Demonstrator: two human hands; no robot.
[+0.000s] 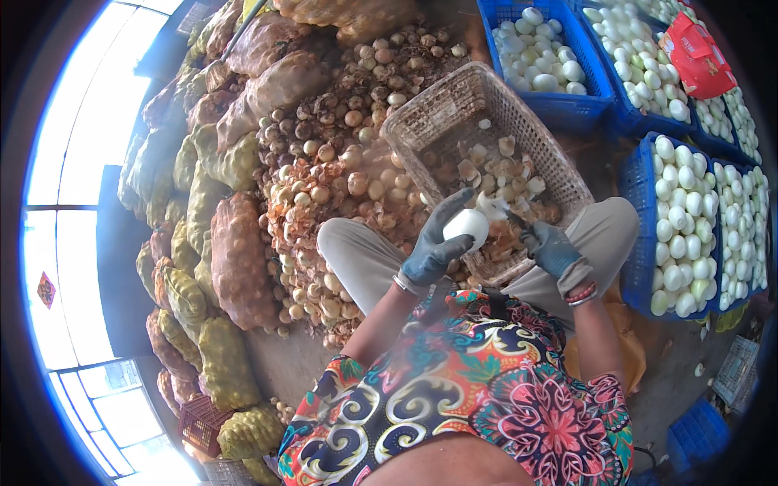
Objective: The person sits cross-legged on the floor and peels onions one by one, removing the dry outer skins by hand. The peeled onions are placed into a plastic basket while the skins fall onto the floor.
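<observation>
My left hand (428,249), in a grey-blue work glove, is closed around a peeled white onion (466,229). My right hand (550,248), gloved alike, grips a small knife (515,217) by its dark handle. Its blade end is blurred, close to the onion, and a pale piece of onion skin (491,206) shows there. Both hands are above the near end of a dirty plastic crate (529,112) between my knees. Onion peelings (504,164) and cut ends lie inside the crate.
Unpeeled onions (358,182) are heaped to the left and ahead, with full mesh sacks (240,261) beyond. Blue crates (638,291) of peeled onions stand at the right. A red bag (696,54) rests on one. A broom (217,74) leans among the sacks.
</observation>
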